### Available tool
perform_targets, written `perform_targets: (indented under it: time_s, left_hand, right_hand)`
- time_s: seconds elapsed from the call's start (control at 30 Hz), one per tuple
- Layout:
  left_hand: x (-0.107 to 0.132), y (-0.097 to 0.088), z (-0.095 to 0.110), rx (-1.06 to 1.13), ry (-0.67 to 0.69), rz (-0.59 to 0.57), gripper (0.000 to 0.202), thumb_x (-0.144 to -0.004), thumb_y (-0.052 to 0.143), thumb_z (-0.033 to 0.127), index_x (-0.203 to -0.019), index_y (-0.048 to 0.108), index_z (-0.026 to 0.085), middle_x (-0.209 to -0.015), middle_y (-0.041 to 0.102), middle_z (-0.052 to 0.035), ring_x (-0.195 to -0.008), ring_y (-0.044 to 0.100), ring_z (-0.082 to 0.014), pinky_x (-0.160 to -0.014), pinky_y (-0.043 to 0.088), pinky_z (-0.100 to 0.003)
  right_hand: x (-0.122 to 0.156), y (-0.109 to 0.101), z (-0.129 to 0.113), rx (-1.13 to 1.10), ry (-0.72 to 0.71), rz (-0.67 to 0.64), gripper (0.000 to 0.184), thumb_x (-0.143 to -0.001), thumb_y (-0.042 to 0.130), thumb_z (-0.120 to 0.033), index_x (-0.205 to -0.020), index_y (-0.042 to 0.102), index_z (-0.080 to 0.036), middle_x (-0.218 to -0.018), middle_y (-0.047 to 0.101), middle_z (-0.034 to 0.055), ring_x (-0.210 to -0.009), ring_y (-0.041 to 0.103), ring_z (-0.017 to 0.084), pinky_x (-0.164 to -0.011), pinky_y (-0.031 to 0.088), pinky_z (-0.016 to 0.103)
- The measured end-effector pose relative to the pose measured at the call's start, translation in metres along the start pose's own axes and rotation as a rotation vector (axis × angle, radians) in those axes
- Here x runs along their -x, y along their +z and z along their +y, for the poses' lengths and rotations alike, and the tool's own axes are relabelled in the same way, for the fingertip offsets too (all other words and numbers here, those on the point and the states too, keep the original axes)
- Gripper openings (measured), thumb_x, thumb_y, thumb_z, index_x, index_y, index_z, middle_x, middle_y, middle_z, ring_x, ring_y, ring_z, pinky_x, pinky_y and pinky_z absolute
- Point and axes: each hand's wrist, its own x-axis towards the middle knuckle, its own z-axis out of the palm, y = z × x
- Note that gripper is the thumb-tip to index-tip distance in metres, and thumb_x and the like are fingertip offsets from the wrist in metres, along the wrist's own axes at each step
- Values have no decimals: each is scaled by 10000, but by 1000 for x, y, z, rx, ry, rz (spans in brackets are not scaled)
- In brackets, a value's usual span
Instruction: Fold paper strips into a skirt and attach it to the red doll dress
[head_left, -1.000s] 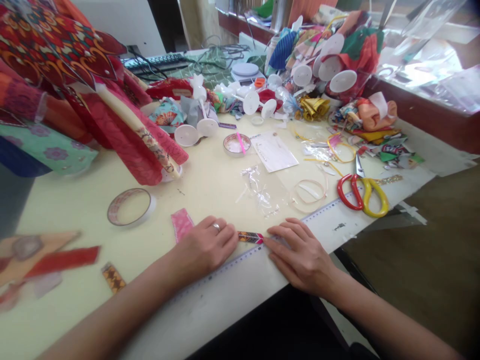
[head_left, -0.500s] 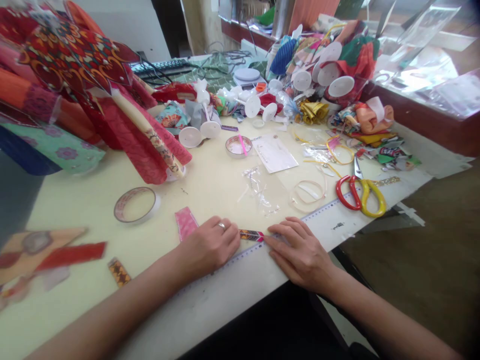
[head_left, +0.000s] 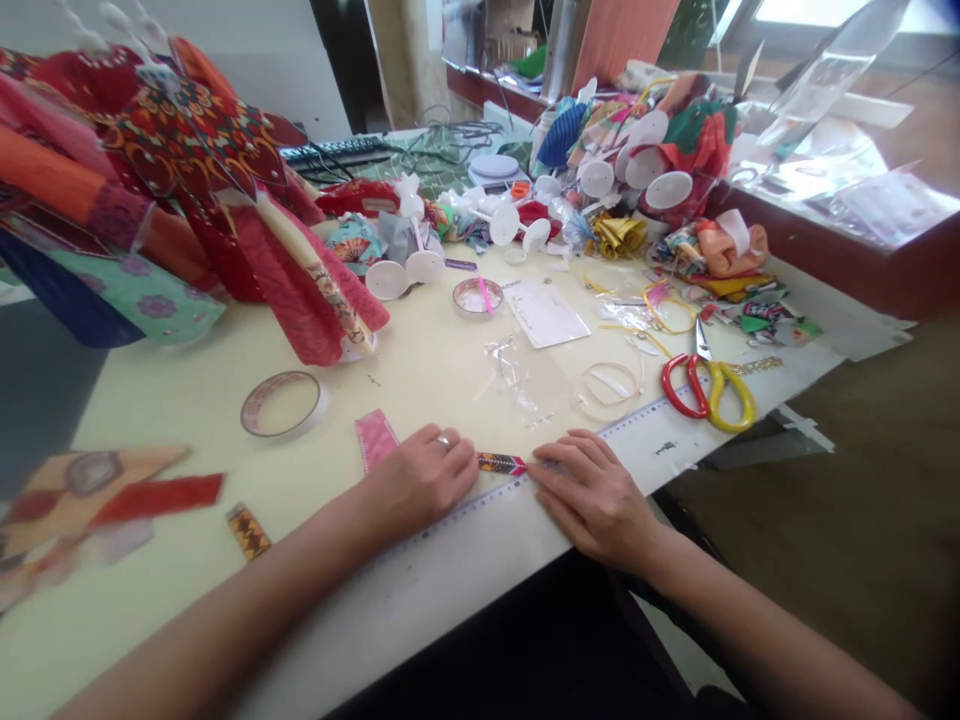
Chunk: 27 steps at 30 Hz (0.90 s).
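Barely changed from a second earlier, a curled left hand [head_left: 439, 472] and a loosely extended right hand [head_left: 592, 490] meet opposite ends of a patterned strip [head_left: 501, 463] beside a ruler [head_left: 495, 494], grips unclear; scissors [head_left: 714, 390] lie rightward on the tabletop [head_left: 439, 385].

A bright window [head_left: 840, 12] stands beyond the cream table [head_left: 435, 365], brownish floor [head_left: 847, 520] at right.

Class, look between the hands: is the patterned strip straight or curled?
Straight where visible: the patterned strip runs unbent between the left hand and right hand; under them, I cannot tell.
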Motion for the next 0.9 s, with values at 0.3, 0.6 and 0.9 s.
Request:
perform_targets:
  time_s: [0.3, 0.6, 0.9]
  left_hand:
    - [1, 2, -1, -3, -5, 10, 171, -876, 434, 67, -861, 601, 99, -769, 613, -68, -681, 548, -171, -629, 461, -314]
    - [1, 3, 0, 18, -21, 20, 153, -876, 447, 80, -865, 600, 96, -763, 604, -70, -674, 538, -178, -619, 448, -318]
    - [3, 4, 0, 17, -26, 27, 157, -875, 444, 82, -830, 593, 106, -750, 589, -63, -685, 537, -179, -626, 437, -318]
  right_hand:
    - [-17, -6, -10, 114, -30, -116, 307, -886, 520, -315, -1130, 596, -144, -1262, 507, 143, -1159, 434, 277, -1023, 319, 513]
    - [-14, -3, -5, 103, -28, -131, 310, -895, 514, -318, -1135, 605, -144, -1298, 492, 140, -1180, 429, 274, -1033, 314, 511]
    - [-29, -2, -11, 108, -56, -161, 351, -900, 505, -354, -1180, 584, -159, -1344, 448, 139, -1210, 395, 280, -1044, 293, 510]
